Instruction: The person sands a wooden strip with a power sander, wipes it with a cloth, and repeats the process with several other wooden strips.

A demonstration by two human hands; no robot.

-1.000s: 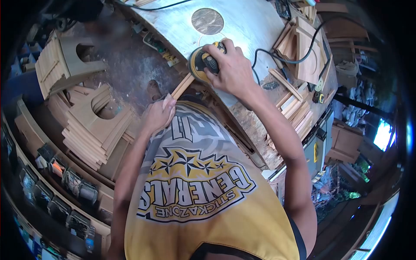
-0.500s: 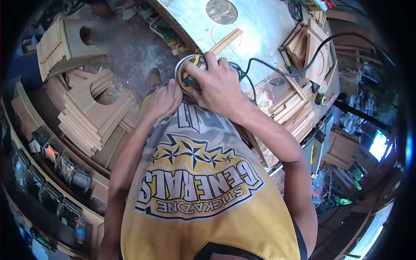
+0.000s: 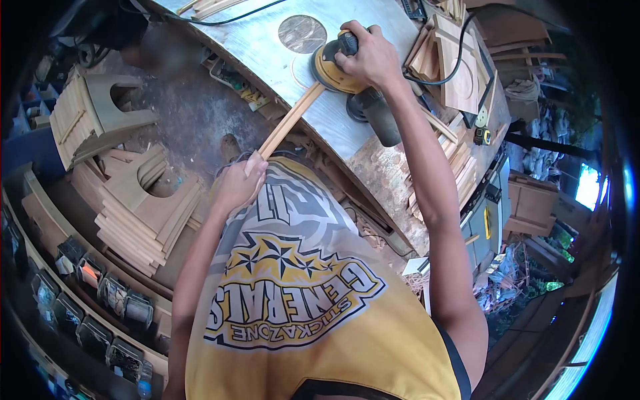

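My right hand [image 3: 375, 57] is wrapped round the top of a yellow and black orbital sander [image 3: 328, 72], whose dark dust canister [image 3: 380, 119] sticks out toward me. The sander's pad meets the far end of a narrow wooden strip [image 3: 291, 120]. My left hand [image 3: 241, 183], close to my shirt, grips the near end of that strip. The strip slants over the edge of a pale worktable [image 3: 347, 127]; a round disc-like patch [image 3: 302, 35] shows on the tabletop beyond the sander.
Stacked cut wooden panels [image 3: 137, 210] stand on the left, with another stack [image 3: 100, 120] farther back. Parts bins [image 3: 123, 300] line the lower left. On the right lie wooden panels [image 3: 453, 63], a tape measure [image 3: 482, 136] and a black cord [image 3: 460, 50].
My right hand has carried the sander away from my body, out over the table and onto the strip's far end. The strip now reaches from my left hand to the sander.
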